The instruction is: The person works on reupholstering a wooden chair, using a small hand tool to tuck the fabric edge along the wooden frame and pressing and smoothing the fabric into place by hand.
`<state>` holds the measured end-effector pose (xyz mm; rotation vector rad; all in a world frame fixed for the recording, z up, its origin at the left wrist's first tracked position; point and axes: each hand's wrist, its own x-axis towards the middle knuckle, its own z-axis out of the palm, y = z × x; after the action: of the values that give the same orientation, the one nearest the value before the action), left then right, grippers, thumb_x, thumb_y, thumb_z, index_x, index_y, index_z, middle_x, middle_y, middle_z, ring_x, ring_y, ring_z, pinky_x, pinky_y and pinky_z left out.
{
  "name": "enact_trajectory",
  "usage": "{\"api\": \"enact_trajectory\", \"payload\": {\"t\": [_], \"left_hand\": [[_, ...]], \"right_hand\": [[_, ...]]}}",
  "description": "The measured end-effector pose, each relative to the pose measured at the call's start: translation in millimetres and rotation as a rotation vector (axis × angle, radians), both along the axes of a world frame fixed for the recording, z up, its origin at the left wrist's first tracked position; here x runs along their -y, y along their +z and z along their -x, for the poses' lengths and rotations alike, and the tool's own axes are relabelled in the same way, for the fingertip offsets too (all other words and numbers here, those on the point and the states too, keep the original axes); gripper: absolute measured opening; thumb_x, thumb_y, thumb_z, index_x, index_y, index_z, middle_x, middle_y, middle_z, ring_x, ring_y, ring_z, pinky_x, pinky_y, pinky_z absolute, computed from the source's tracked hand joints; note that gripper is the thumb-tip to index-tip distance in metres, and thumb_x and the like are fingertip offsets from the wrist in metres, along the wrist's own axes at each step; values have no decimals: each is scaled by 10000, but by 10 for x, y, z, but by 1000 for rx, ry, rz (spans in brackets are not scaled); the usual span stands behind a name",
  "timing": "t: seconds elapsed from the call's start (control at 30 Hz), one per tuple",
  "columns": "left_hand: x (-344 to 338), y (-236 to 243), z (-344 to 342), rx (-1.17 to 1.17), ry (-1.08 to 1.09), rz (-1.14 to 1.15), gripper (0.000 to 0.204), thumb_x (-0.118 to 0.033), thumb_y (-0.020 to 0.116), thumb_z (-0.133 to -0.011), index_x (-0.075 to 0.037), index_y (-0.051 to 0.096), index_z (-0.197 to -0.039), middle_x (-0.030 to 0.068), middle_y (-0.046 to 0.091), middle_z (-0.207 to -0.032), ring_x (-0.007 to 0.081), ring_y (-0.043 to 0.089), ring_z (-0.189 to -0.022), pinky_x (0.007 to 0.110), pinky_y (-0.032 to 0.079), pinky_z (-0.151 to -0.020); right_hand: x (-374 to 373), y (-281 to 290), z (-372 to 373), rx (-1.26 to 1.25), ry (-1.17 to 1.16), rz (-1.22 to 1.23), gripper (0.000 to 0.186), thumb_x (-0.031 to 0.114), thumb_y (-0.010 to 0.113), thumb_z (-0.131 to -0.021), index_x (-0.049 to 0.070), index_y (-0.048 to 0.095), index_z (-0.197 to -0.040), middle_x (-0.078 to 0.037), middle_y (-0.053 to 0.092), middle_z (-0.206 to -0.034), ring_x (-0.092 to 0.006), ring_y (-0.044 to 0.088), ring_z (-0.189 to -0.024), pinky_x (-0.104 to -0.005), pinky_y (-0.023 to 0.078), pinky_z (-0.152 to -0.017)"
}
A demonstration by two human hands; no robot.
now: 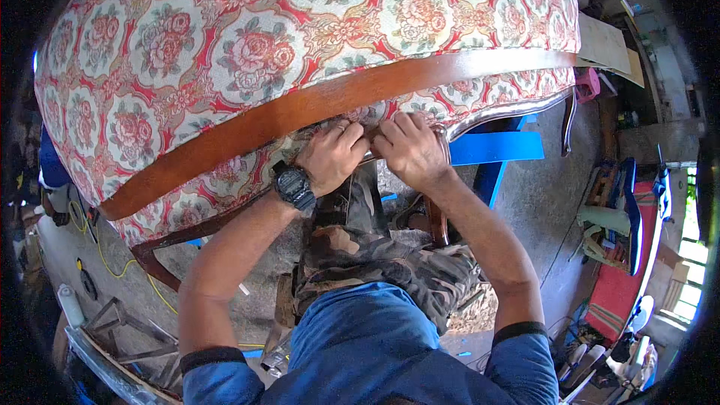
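The sofa (259,52) stands before the person; below its rail (300,103), left hand (334,156) and right hand (415,151) crowd its lower edge, probably to brace one spot, fingers curled, their hold impossible to tell.

The fabric (255,52) bears a rose-medallion print: cream, pink and grey-green on red and tan. The rail (277,116) is orange-brown, the leg (156,265) dark brown, the beam (496,148) bright blue, the cord (163,295) yellow. The trousers (360,270) are camouflage in brown, tan and black; the shirt (367,337) is blue, the watch (294,184) black.
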<state>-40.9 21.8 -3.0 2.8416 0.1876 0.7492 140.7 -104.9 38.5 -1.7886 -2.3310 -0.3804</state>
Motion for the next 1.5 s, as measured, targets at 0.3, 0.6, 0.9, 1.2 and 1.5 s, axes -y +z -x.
{"api": "enact_trajectory", "payload": {"t": [0.3,0.6,0.9,1.2,1.5], "left_hand": [[128,-11,-13,69,-68,174,151,-67,731,-917,-63,696,-1064,86,630,-1040,312,681,-935,428,586,-777],[188,-16,-150,134,53,236,246,-90,771,-911,-75,745,-1155,80,632,-1030,304,686,-878,427,580,-736],[159,-21,-183,191,23,234,247,-99,760,-917,-76,731,-1161,74,632,-1037,302,682,-856,427,568,-720],[186,-34,-171,176,45,231,240,-79,764,-912,-59,748,-1150,90,632,-1026,305,678,-891,419,563,-750],[185,-23,-163,199,45,250,234,-82,762,-909,-64,750,-1142,88,630,-1015,309,673,-884,422,553,-748]], "right_hand": [[933,-276,391,-406,-222,-35,260,78,702,-826,23,720,-1079,-129,677,-1163,-334,634,-1054,-444,512,-942],[1124,-631,644,-1554,-946,-28,131,39,660,-1000,-46,729,-1072,-93,753,-916,-111,667,-814,-290,533,-740],[1156,-765,758,-1690,-902,-130,154,69,628,-1033,-40,727,-1078,-38,749,-925,-80,639,-806,-255,525,-733],[850,-1204,773,-1875,-921,-72,284,168,576,-1077,-31,652,-1265,-67,725,-1052,-149,670,-833,-316,558,-768],[582,-1335,541,-2745,-895,111,390,312,372,-1145,10,574,-1287,-136,713,-1135,-263,681,-930,-394,574,-875]]}}
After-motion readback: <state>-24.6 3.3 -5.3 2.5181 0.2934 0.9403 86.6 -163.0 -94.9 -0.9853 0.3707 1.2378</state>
